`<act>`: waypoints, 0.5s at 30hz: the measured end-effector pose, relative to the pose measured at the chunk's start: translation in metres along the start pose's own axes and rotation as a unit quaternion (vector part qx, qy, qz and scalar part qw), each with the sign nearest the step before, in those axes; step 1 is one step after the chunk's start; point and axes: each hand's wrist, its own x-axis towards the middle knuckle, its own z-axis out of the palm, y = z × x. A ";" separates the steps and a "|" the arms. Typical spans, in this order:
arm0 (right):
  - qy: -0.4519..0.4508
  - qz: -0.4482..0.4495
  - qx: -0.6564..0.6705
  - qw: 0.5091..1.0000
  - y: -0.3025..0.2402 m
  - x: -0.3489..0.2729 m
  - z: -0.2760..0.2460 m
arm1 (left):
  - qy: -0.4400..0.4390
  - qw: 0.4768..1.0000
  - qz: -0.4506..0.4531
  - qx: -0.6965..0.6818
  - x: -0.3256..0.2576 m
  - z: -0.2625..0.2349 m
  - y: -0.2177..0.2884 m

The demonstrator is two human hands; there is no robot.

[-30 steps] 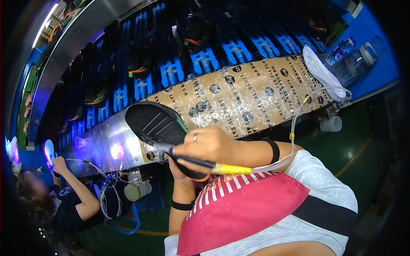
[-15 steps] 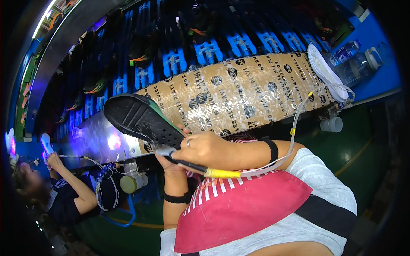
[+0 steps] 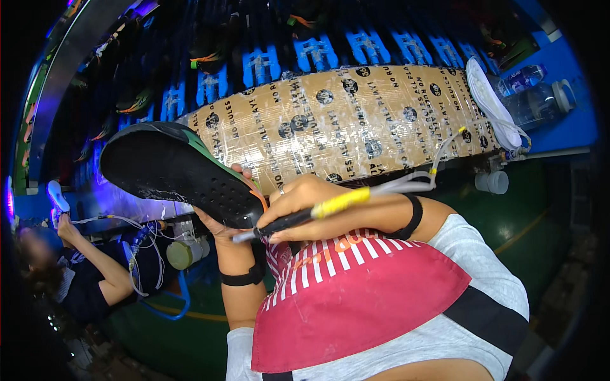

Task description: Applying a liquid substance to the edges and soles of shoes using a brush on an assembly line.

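Observation:
A black shoe (image 3: 171,168) with green and orange trim is held bottom up, its small holes showing at the heel end. My left hand (image 3: 216,225) is closed around the shoe near the heel, its fingers partly hidden behind it. My right hand (image 3: 305,203) grips a brush (image 3: 286,222) with a black handle, yellow wrapping and a clear tube (image 3: 400,185) at its rear. The grey bristles lie just below the shoe's heel edge; whether they touch it I cannot tell.
Printed brown cardboard (image 3: 343,127) covers the bench. Blue holders (image 3: 260,66) line up behind it. A white shoe-shaped piece (image 3: 490,105) and clear bottles (image 3: 540,105) stand at the right. At the far left, a co-worker's hand (image 3: 65,228) holds a pale piece. A cup (image 3: 492,182) hangs below the bench.
The shoe has moved left and turned, showing its bottom more fully. My right hand has swung the brush round, its yellow rear part now higher and the bristles slightly lower.

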 end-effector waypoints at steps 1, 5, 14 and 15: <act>-0.022 0.031 0.066 0.997 0.000 0.000 -0.002 | 0.003 1.000 0.001 -0.001 0.000 0.000 0.002; 0.077 -0.021 -0.096 0.992 0.002 0.001 -0.001 | 0.012 0.999 -0.005 0.040 0.002 0.005 0.013; -0.037 -0.026 -0.109 0.993 -0.001 -0.002 -0.008 | -0.008 0.981 -0.124 0.147 0.003 -0.006 0.031; -0.011 -0.040 -0.194 0.980 0.000 -0.001 -0.007 | 0.035 0.976 -0.097 0.192 0.002 -0.006 0.031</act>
